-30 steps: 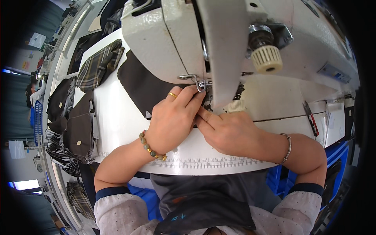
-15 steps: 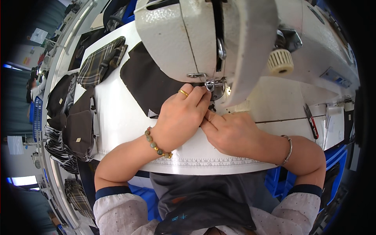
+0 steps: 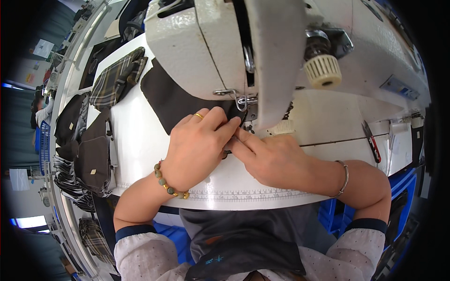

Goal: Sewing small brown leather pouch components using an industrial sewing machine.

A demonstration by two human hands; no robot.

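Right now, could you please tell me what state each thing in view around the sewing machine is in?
Left hand: fingers bent beside the dark fabric; grip unclear.
Right hand: fingers bent; grip unclear.
Dark fabric: spread flat, partly hidden.
Sewing machine: upright; running or stopped, unclear.
Plaid cloth: folded.
Dark pieces: piled up.
Snips: lying flat.

Bright lt., glare on white tabletop (image 3: 140, 150), fisheye bend + blk vignette at edges

Left hand (image 3: 194, 147) wearing gold ring (image 3: 199, 115); behind grip, beaded bracelet (image 3: 170, 190), silver bangle (image 3: 347, 175) showing; navy cuffs (image 3: 133, 231) edging dotted white sleeves (image 3: 144, 253).
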